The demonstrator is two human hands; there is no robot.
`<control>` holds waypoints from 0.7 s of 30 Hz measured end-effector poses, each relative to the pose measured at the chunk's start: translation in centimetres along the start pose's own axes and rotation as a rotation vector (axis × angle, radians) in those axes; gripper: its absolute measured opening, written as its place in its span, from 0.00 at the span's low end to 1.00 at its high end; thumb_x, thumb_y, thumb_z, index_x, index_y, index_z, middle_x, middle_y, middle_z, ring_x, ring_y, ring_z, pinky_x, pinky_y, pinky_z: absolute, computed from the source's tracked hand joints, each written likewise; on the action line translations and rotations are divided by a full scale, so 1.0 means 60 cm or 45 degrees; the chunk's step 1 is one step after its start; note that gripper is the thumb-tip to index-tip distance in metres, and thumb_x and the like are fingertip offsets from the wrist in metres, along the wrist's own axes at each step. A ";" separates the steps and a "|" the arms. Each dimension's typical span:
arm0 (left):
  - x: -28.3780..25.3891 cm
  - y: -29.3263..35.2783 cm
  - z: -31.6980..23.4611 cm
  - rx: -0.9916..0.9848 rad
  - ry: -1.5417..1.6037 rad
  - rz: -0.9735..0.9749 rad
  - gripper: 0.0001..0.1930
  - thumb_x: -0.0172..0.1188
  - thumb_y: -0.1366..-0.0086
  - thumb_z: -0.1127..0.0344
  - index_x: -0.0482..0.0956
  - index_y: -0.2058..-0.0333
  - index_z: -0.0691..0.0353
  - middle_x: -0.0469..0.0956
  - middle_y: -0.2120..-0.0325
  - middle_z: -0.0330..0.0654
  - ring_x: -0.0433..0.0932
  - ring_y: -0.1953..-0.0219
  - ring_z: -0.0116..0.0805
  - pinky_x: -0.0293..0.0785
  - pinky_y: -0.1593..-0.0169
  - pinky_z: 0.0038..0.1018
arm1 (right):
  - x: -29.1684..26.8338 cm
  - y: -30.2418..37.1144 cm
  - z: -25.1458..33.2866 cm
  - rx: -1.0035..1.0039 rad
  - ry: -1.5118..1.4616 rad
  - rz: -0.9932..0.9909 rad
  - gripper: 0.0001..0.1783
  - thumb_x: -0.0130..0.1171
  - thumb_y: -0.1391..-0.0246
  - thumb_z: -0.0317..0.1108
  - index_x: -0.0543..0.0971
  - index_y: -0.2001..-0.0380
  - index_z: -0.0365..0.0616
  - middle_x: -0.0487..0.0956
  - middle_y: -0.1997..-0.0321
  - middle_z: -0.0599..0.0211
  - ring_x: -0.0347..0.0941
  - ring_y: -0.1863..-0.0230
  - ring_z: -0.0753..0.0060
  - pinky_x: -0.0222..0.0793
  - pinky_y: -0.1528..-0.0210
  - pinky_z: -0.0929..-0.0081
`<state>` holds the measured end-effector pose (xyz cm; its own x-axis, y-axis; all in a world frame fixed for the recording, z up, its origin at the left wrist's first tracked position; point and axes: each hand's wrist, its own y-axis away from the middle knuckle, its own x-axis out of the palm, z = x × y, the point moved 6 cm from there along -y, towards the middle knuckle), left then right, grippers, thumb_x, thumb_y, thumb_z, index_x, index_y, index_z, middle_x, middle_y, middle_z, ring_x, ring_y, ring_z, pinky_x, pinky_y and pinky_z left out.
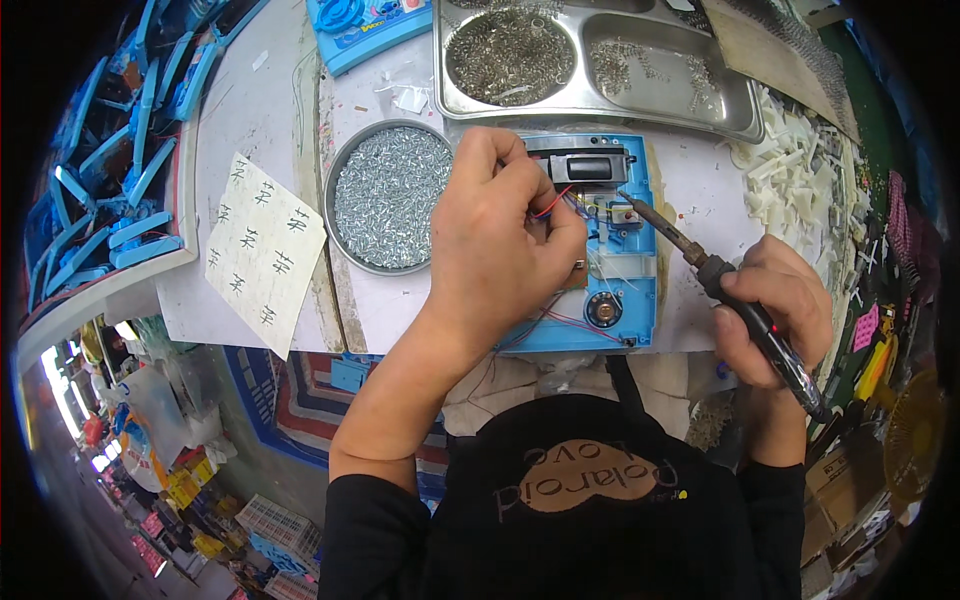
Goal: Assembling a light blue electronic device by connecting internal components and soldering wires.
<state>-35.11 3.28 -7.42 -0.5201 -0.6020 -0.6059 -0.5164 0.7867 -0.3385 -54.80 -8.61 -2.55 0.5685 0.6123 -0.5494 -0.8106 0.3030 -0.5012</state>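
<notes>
While our left hand (505, 235) is pinching the thin wires (552, 203) over the blue casing (625, 275) on the desk (390, 290), our right hand (775, 305) is gripping the soldering iron (700, 260), tip nearing the small motor (622, 214); the joint looks not yet soldered, casing open.

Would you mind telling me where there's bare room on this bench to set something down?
One bare patch lies between the paper sheet and the round screw dish, running up toward the blue part. A smaller patch sits right of the blue case, above the right hand. The white plastic pile, steel tray and left hand crowd the rest.
</notes>
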 end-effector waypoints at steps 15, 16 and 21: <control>0.023 0.029 -0.067 0.535 -0.124 0.624 0.15 0.69 0.50 0.77 0.82 0.62 0.59 0.79 0.60 0.42 0.83 0.62 0.39 0.80 0.61 0.32 | -0.032 0.025 -0.007 0.089 0.002 -0.092 0.17 0.68 0.55 0.23 0.81 0.59 0.35 0.76 0.78 0.62 0.68 0.79 0.68 0.61 0.76 0.73; 0.031 0.033 -0.066 0.583 -0.128 0.675 0.15 0.69 0.50 0.77 0.83 0.61 0.59 0.79 0.61 0.41 0.84 0.62 0.39 0.80 0.60 0.32 | -0.033 0.028 -0.008 0.107 -0.028 -0.142 0.17 0.69 0.55 0.23 0.81 0.58 0.35 0.76 0.76 0.61 0.69 0.78 0.68 0.61 0.74 0.74; 0.024 0.025 -0.024 0.094 0.323 0.539 0.06 0.68 0.40 0.75 0.85 0.63 0.63 0.84 0.67 0.42 0.84 0.67 0.33 0.78 0.62 0.25 | 0.009 0.052 -0.016 0.323 -0.219 -0.346 0.22 0.67 0.51 0.20 0.80 0.50 0.36 0.81 0.63 0.57 0.78 0.62 0.64 0.72 0.59 0.70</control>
<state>-37.65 3.40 -7.77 -0.8275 -0.2345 -0.5102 -0.1789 0.9714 -0.1563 -56.88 -8.04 -5.03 0.7526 0.5919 -0.2887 -0.6551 0.6279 -0.4203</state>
